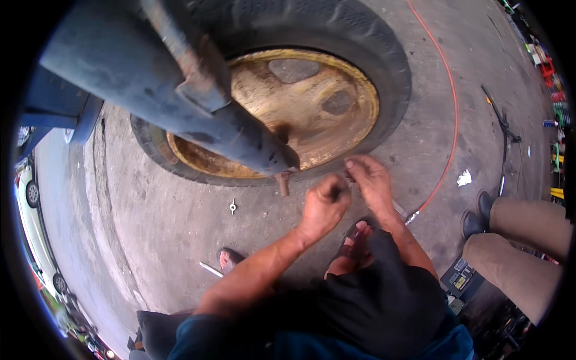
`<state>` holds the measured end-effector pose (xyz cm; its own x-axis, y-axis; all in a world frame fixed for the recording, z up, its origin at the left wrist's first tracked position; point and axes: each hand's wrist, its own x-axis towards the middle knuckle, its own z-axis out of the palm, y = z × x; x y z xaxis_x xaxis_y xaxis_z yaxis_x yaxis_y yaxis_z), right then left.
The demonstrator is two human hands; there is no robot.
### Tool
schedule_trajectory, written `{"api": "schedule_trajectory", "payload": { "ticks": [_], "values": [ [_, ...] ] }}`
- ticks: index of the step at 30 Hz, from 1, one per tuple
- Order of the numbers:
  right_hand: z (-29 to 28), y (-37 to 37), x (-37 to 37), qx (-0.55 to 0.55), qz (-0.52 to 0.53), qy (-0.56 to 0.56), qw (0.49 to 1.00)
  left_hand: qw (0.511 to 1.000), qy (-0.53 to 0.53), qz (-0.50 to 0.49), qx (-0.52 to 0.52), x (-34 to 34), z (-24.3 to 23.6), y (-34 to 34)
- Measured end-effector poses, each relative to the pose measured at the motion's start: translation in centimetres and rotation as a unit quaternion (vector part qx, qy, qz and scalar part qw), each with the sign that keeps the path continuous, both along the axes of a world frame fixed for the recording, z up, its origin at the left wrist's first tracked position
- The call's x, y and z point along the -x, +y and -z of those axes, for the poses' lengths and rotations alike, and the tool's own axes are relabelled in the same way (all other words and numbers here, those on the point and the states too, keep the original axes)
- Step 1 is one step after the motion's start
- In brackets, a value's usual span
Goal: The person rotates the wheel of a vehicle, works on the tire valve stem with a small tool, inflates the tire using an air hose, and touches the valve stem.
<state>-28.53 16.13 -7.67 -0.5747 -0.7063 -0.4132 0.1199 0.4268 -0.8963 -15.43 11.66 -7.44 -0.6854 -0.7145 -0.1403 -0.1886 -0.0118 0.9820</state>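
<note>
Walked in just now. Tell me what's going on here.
A person's bare, curled left grip and bent-fingered right grip are close together, right of the rusty brown metal pin at the end of the blue round metal tube. Whether either holds anything, I cannot tell. The tube crosses in front of a round black rubber tyre on a rusty yellow metal wheel. A thin red hose curves across the grey floor.

The tire (393,78) is matt black rubber, and the rim (315,141) inside it is rough metal, patchy yellow paint over rust. Blue beam (150,90) crossing the tire is dull, scuffed painted metal, with a rough rusty pin (284,185) at its end. Right of the tire there's a smooth orange hose (454,102), rubber or plastic, can't really tell. Floor (168,222) under the tire's matt, stained concrete.
</note>
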Motion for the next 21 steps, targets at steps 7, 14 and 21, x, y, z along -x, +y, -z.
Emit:
{"api": "schedule_trajectory", "payload": {
  "ticks": [7,14,21],
  "values": [
    [1.4,2.0,1.2,0.017,0.055,0.04,0.998,0.945,0.212,-0.208,-0.134,5.7,-2.1,-2.3],
    [2.6,3.1,2.3,0.047,0.088,0.018,0.995,0.955,0.145,-0.246,-0.085,6.7,-3.7,-3.7],
    [3.3,3.5,2.0,0.043,0.086,-0.029,0.995,0.946,0.144,-0.275,-0.093,7.2,-2.9,-5.1]
  ]
}}
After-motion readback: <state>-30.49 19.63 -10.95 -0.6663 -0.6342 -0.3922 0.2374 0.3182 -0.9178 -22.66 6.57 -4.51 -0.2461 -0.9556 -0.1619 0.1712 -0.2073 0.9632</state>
